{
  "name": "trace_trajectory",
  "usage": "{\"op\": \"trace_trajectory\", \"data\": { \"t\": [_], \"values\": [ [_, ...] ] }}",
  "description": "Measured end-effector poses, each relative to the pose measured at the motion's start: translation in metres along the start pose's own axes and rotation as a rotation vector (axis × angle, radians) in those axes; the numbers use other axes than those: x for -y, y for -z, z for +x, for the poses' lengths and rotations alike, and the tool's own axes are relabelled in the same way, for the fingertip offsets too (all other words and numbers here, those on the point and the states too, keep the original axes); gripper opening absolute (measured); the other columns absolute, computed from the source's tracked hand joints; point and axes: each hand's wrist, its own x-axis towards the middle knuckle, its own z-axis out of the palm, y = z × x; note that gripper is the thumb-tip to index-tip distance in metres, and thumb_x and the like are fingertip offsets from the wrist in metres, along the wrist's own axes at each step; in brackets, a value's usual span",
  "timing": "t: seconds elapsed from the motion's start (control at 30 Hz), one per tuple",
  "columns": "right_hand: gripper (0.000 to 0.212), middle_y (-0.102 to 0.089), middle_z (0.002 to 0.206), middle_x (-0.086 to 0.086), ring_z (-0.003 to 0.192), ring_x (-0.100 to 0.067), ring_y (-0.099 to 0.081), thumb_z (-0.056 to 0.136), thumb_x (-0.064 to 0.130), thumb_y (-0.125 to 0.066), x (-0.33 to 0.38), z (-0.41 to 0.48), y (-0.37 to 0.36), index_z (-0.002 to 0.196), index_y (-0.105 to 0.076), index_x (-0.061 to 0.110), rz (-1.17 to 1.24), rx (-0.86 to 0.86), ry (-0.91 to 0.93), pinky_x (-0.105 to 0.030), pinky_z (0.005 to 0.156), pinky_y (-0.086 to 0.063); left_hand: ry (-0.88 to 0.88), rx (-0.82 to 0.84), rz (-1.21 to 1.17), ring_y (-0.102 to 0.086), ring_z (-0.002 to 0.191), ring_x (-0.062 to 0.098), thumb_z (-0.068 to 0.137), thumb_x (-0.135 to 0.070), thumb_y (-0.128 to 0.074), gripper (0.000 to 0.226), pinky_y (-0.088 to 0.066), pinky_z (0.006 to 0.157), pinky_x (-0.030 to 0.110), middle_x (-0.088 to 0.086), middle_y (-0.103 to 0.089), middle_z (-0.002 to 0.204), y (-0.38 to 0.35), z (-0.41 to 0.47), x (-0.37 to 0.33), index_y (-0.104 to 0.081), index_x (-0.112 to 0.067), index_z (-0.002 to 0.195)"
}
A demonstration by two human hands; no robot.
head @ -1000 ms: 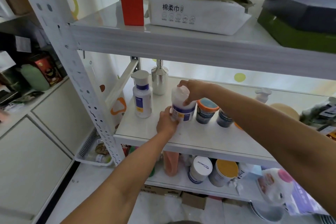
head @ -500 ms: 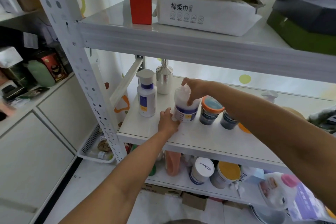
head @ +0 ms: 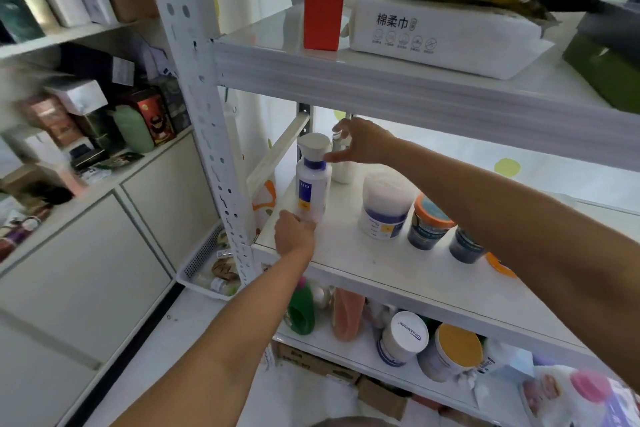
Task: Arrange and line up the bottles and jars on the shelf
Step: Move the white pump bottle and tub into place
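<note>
The left hand (head: 294, 234) is clamping its grip round the base of the pump bottle (head: 311, 184). The right hand (head: 362, 146), grip apart, is hovering by the cap. Sliding it upright, in line with the jars (head: 384, 211), is looking safest.

White metal rack (head: 194, 80), cream cabinets (head: 86, 270), pale floor (head: 166, 343), seemingly daylit wall (head: 433, 152)
</note>
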Motion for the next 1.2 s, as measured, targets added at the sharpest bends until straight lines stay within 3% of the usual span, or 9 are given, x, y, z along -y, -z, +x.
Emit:
{"op": "trace_trajectory", "data": {
  "t": [0.17,0.3,0.47,0.57,0.73,0.9,1.0,1.13,1.2],
  "values": [
    [0.068,-0.053,0.135,-0.007,0.122,-0.026,-0.051,0.082,0.051,-0.063,0.04,0.016,-0.014,0.138,-0.045,0.016,-0.048,0.021,0.056,-0.037,0.1,-0.043,-0.123,0.049,0.036,-0.062,0.107,0.034,0.086,-0.034,-0.064,0.069,-0.056,0.086,0.046,0.009,-0.05,0.136,0.017,0.011,-0.003,-0.028,-0.016,0.142],
    [0.055,-0.059,0.127,-0.008,0.115,-0.026,-0.055,0.085,0.042,-0.063,0.043,0.018,-0.016,0.131,-0.051,0.012,-0.084,-0.014,0.055,-0.032,0.093,-0.044,-0.172,0.197,-0.083,-0.069,0.084,0.03,0.089,-0.031,-0.06,0.048,-0.057,0.061,0.026,0.004,-0.06,0.126,0.019,0.006,-0.012,-0.046,-0.018,0.133],
    [0.052,-0.06,0.124,-0.006,0.112,-0.024,-0.055,0.084,0.039,-0.066,0.031,0.012,-0.006,0.127,-0.056,0.012,-0.117,0.024,0.031,-0.027,0.088,-0.041,-0.202,0.215,-0.077,-0.068,0.071,0.025,0.087,-0.034,-0.064,0.045,-0.055,0.067,0.028,0.005,-0.063,0.124,0.014,0.002,-0.021,-0.053,-0.013,0.125],
    [0.058,-0.058,0.127,-0.006,0.115,-0.023,-0.053,0.08,0.04,-0.07,0.019,0.008,-0.002,0.129,-0.054,0.014,-0.096,0.054,-0.009,-0.03,0.096,-0.042,-0.246,0.229,-0.005,-0.065,0.065,0.02,0.085,-0.039,-0.065,0.047,-0.05,0.062,0.021,0.006,-0.066,0.117,0.006,0.001,-0.025,-0.053,-0.013,0.122],
    [0.06,-0.057,0.127,-0.005,0.112,-0.023,-0.054,0.076,0.038,-0.074,0.003,0.0,0.008,0.128,-0.057,0.012,-0.096,0.074,-0.016,-0.031,0.097,-0.042,-0.289,0.275,0.08,-0.069,0.082,0.027,0.08,-0.047,-0.068,0.053,-0.057,0.083,0.039,0.009,-0.067,0.114,-0.003,0.001,-0.028,-0.053,-0.014,0.119],
    [0.056,-0.06,0.122,-0.005,0.105,-0.02,-0.055,0.076,0.035,-0.076,0.0,-0.002,0.01,0.124,-0.06,0.012,-0.078,0.085,0.003,-0.029,0.096,-0.043,-0.331,0.317,0.128,-0.066,0.069,0.02,0.078,-0.049,-0.069,0.056,-0.054,0.074,0.03,0.009,-0.068,0.109,0.002,0.003,-0.024,-0.051,-0.014,0.118],
    [0.057,-0.059,0.125,-0.005,0.112,-0.022,-0.055,0.077,0.038,-0.074,0.0,-0.006,0.012,0.126,-0.059,0.012,-0.051,0.088,0.01,-0.031,0.098,-0.043,-0.354,0.363,0.14,-0.065,0.079,0.021,0.078,-0.048,-0.07,0.057,-0.054,0.079,0.033,0.008,-0.066,0.113,0.005,0.008,-0.024,-0.05,-0.015,0.119],
    [0.056,-0.061,0.107,-0.008,0.095,-0.017,-0.055,0.093,0.048,-0.049,0.002,-0.008,0.018,0.118,-0.062,0.0,0.087,0.046,-0.07,-0.026,0.086,-0.043,-0.413,0.424,0.245,-0.061,0.101,0.022,0.079,-0.033,-0.073,0.052,-0.049,0.088,0.034,0.005,-0.063,0.115,0.01,0.023,-0.018,-0.05,-0.017,0.123],
    [0.05,-0.056,0.099,-0.007,0.086,-0.005,-0.052,0.1,0.035,-0.041,0.0,-0.003,0.021,0.124,-0.054,-0.007,0.215,-0.032,-0.124,-0.009,0.075,-0.042,-0.425,0.398,0.251,-0.059,0.104,0.023,0.082,-0.02,-0.069,0.047,-0.048,0.087,0.032,0.006,-0.061,0.115,0.011,0.033,-0.014,-0.05,-0.015,0.125]
  ]
}}
